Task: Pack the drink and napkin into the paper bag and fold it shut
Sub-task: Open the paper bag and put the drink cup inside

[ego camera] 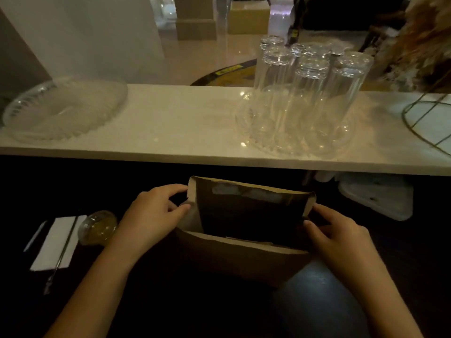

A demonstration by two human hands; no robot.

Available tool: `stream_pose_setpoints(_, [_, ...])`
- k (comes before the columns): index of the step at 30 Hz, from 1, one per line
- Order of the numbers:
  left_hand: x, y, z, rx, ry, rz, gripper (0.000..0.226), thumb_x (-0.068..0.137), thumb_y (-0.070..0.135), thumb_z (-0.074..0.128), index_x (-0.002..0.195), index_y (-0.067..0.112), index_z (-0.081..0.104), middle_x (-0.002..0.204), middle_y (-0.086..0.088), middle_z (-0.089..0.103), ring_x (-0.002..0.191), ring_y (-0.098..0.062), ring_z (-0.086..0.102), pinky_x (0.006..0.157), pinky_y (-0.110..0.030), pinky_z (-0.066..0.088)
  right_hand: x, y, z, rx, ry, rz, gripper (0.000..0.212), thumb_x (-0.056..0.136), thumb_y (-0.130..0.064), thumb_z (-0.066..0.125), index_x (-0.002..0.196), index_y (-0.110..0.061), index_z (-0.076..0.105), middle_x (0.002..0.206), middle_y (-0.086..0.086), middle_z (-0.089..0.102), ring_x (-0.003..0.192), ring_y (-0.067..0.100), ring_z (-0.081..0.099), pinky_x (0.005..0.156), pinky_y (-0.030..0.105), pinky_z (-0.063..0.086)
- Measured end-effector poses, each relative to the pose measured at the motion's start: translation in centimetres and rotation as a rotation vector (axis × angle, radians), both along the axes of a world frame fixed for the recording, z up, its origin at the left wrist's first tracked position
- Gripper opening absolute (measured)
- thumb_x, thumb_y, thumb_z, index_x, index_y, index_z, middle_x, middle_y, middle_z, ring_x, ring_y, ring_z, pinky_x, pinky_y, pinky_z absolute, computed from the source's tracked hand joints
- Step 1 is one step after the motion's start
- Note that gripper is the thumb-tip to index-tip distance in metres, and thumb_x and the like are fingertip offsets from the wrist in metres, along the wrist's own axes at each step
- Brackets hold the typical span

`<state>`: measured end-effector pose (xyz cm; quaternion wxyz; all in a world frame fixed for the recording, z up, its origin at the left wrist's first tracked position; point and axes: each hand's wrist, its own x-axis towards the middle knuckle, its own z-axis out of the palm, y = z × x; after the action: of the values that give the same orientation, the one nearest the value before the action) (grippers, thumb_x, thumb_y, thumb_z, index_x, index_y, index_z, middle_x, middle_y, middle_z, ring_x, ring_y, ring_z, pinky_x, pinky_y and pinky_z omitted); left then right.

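A brown paper bag (244,254) is seen standing upright with its mouth open on a dark counter (170,301), near the counter's far edge and just below a pale raised shelf (170,123). The bag's left side edge is pinched by the left hand (153,211), thumb and fingers closed on the paper near the rim. The right side edge is gripped in the same way by the right hand (339,232), so that the mouth is held spread wide. The inside of the bag is dark, and what lies in it cannot be made out. Toward the left edge of the counter, a clear lidded cup of yellowish drink (97,228) is placed, just beside the left forearm and outside the bag. A white folded napkin (56,242) is laid flat immediately to the left of the cup, with a thin straw-like stick (61,254) resting across it and a second pale stick (34,237) at its left side. On the raised shelf, a clear ribbed glass plate (63,108) is set at the left end, and a cluster of upturned tall glasses (310,93) is gathered on a glass tray (263,142) toward the right. A wire frame (424,118) is partly visible at the shelf's right end.
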<state>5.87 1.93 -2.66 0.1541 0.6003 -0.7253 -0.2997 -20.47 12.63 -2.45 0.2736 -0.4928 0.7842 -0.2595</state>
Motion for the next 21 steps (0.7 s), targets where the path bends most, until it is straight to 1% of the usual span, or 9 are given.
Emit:
stream_pose_setpoints(3, [4.0, -0.2, -0.4, 0.049, 0.089, 0.016, 0.044, 0.089, 0.020, 0.056, 0.127, 0.042, 0.047, 0.095, 0.009, 0.070, 0.084, -0.002, 0.064, 0.059, -0.012, 0.048, 1.2, -0.4, 0.0, -0.010, -0.126, 0.052, 0.039, 0.089, -0.010, 0.052, 0.121, -0.032, 0.052, 0.063, -0.013, 0.060, 0.054, -0.003, 0.063, 0.048, 0.010, 0.044])
stream_pose_setpoints(5, [6.8, -0.4, -0.4, 0.109, 0.176, 0.043, 0.047, 0.090, 0.016, 0.054, 0.124, 0.048, 0.047, 0.091, 0.006, 0.074, 0.079, -0.005, 0.068, 0.057, -0.014, 0.050, 2.5, -1.0, -0.1, -0.018, -0.186, 0.083, 0.043, 0.088, -0.005, 0.051, 0.117, -0.038, 0.051, 0.061, -0.012, 0.062, 0.053, -0.010, 0.062, 0.040, 0.007, 0.043])
stream_pose_setpoints(6, [8.1, -0.5, -0.4, 0.136, 0.218, 0.055, 0.049, 0.090, 0.014, 0.053, 0.122, 0.050, 0.048, 0.088, 0.005, 0.076, 0.079, -0.007, 0.070, 0.060, -0.020, 0.054, 3.3, -1.3, -0.2, -0.025, -0.215, 0.094, 0.045, 0.088, -0.004, 0.051, 0.113, -0.041, 0.050, 0.059, -0.011, 0.064, 0.054, -0.008, 0.063, 0.039, 0.007, 0.043])
stream_pose_setpoints(9, [11.7, -1.0, -0.4, 0.184, 0.313, 0.102, 0.055, 0.089, 0.006, 0.052, 0.108, 0.057, 0.054, 0.093, 0.007, 0.075, 0.085, -0.012, 0.071, 0.070, -0.038, 0.059, 6.3, -2.3, -0.3, -0.043, -0.278, 0.129, 0.052, 0.087, 0.001, 0.050, 0.108, -0.046, 0.046, 0.062, -0.009, 0.066, 0.053, -0.002, 0.066, 0.038, 0.008, 0.045])
stream_pose_setpoints(10, [12.8, -1.2, -0.5, 0.184, 0.337, 0.114, 0.054, 0.088, 0.005, 0.053, 0.109, 0.055, 0.056, 0.097, 0.007, 0.074, 0.087, -0.012, 0.070, 0.068, -0.037, 0.060, 7.3, -2.6, -0.4, -0.052, -0.273, 0.144, 0.053, 0.087, 0.003, 0.049, 0.110, -0.045, 0.045, 0.065, -0.009, 0.065, 0.053, -0.004, 0.065, 0.038, 0.008, 0.044])
stream_pose_setpoints(13, [15.6, -1.5, -0.8, 0.157, 0.388, 0.116, 0.051, 0.087, 0.003, 0.055, 0.117, 0.043, 0.056, 0.099, 0.009, 0.070, 0.084, -0.002, 0.068, 0.055, -0.018, 0.054, 10.4, -3.4, -0.7, -0.070, -0.240, 0.169, 0.055, 0.087, 0.003, 0.047, 0.119, -0.041, 0.043, 0.072, -0.011, 0.061, 0.054, -0.010, 0.063, 0.039, 0.007, 0.044])
stream_pose_setpoints(15, [17.2, -1.5, -1.0, 0.138, 0.401, 0.097, 0.054, 0.087, 0.001, 0.055, 0.109, 0.050, 0.056, 0.099, 0.013, 0.067, 0.083, 0.005, 0.066, 0.053, -0.013, 0.052, 12.0, -3.8, -0.8, -0.083, -0.230, 0.178, 0.052, 0.088, 0.000, 0.046, 0.126, -0.036, 0.043, 0.073, -0.011, 0.059, 0.058, -0.011, 0.062, 0.040, 0.008, 0.045])
stream_pose_setpoints(18, [19.1, -1.5, -1.4, 0.129, 0.416, 0.079, 0.058, 0.086, -0.002, 0.054, 0.103, 0.053, 0.055, 0.096, 0.014, 0.066, 0.081, 0.008, 0.065, 0.054, -0.012, 0.051, 13.9, -4.6, -0.7, -0.092, -0.201, 0.198, 0.042, 0.090, -0.008, 0.048, 0.125, -0.031, 0.046, 0.074, -0.013, 0.058, 0.059, -0.007, 0.064, 0.042, 0.009, 0.047])
stream_pose_setpoints(21, [19.9, -2.5, -1.4, 0.158, 0.403, 0.042, 0.054, 0.086, 0.004, 0.057, 0.109, 0.053, 0.054, 0.088, 0.011, 0.072, 0.082, -0.001, 0.068, 0.058, -0.023, 0.058, 15.3, -5.2, -0.6, -0.101, -0.139, 0.175, 0.037, 0.091, -0.008, 0.046, 0.122, -0.027, 0.050, 0.073, -0.010, 0.060, 0.059, 0.005, 0.064, 0.045, 0.013, 0.051])
